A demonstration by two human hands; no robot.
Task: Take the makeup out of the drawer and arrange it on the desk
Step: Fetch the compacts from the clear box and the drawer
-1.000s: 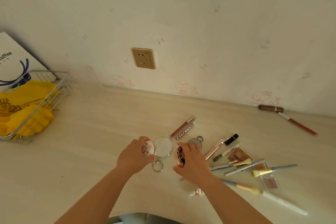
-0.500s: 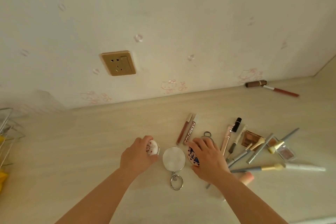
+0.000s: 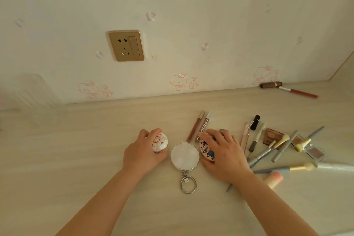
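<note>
head view, looking down on a pale wooden desk (image 3: pixel 76 159) against a wall (image 3: pixel 191 15) with faint cartoon-cat prints and a gold socket plate (image 3: pixel 126 45). left hand (image 3: pixel 142 152) curled round a small white round case with red flower print (image 3: pixel 159 142), fingers over its far side, thumb under the near edge, case at or just above the desk top; cannot tell which. right hand (image 3: pixel 224 153) laid over an oval compact with dark blue pattern (image 3: pixel 206 149), fingers bent over its far edge, thumb at the near end. between the two hands, flat on the desk: round silver mirror (image 3: pixel 184 154) with a key ring (image 3: pixel 188 184) on its near side, just beside both held pieces. beyond the right hand: brown lip gloss tube (image 3: pixel 195 126) and white lettered tube (image 3: pixel 206 123), side by side, the second partly under the fingertips. to the right, a loose heap: black-capped tube (image 3: pixel 255 122), brown eyeshadow palette (image 3: pixel 272 136), grey-handled brushes (image 3: pixel 283 147) crossing each other, clear square pot (image 3: pixel 315 151), peach sponge (image 3: pixel 274 179) near the right forearm. far right, at the wall: brown lipstick (image 3: pixel 271 84) touching a red lip pencil (image 3: pixel 300 93), well apart from the heap.
</note>
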